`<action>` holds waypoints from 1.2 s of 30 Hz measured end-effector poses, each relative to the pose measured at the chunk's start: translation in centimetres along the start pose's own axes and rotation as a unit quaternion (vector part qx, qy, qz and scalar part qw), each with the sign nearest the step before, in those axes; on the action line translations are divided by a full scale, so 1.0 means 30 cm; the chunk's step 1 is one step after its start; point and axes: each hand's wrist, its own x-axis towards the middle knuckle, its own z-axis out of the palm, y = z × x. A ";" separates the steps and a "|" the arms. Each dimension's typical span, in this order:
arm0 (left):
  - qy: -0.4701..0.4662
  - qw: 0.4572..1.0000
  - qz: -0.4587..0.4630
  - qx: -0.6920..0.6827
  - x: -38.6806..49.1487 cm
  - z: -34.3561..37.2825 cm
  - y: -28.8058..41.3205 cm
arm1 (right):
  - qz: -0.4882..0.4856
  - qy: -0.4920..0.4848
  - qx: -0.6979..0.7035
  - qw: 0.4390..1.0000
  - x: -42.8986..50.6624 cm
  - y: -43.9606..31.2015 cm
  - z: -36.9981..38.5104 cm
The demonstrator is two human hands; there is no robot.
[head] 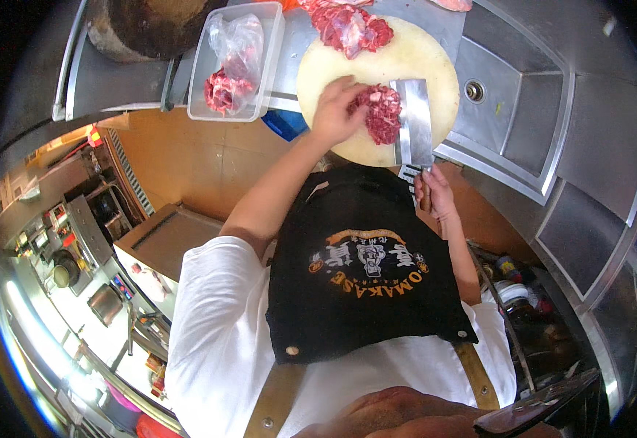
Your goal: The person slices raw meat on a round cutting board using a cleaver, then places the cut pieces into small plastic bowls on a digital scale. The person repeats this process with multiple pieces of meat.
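Chopped red meat (383, 115) lies in a pile on a round, pale cutting board (351, 156). My left hand (340, 109) rests against the pile's left side, its fingers spread over the edge of the meat. The wooden handle of a cleaver (414, 123) is in my right hand (433, 191), near the board's front edge. Its broad steel blade lies flat or nearly so on the board, along the right side of the pile. Larger pieces of raw meat (351, 30) with pale membrane sit at the back of the board.
A clear plastic tub (192, 104) at the left holds meat in a plastic bag (236, 44). A steel sink (515, 120) with a drain adjoins the board on the right. A large dark round vessel (138, 27) stands at the back left. Something blue (284, 125) shows below the counter edge.
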 end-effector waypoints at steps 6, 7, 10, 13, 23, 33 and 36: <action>0.151 0.977 -0.150 -0.006 -0.286 -0.172 -0.108 | -0.053 0.130 -0.329 0.934 -0.026 -0.263 0.046; 0.156 0.973 -0.169 -0.022 -0.330 -0.210 -0.120 | -0.124 0.139 -0.378 0.907 0.013 -0.288 0.020; 0.215 0.908 -0.352 -0.068 -0.549 -0.210 -0.077 | -0.202 0.171 -0.656 0.707 0.114 -0.393 -0.047; 0.280 0.822 -0.493 -0.046 -0.882 -0.146 -0.144 | -0.335 0.080 -0.704 0.620 0.277 -0.421 -0.067; 0.595 0.400 -0.695 -0.051 -1.855 0.159 0.255 | -0.363 -0.235 -0.748 0.503 0.733 -0.344 0.478; 0.818 0.181 -0.539 0.088 -2.578 0.307 0.651 | -0.286 -0.790 -0.389 0.379 -0.530 1.016 1.781; 0.820 0.183 -0.523 0.146 -2.787 -0.150 0.928 | -0.440 -0.800 -0.293 0.283 -1.126 1.231 2.090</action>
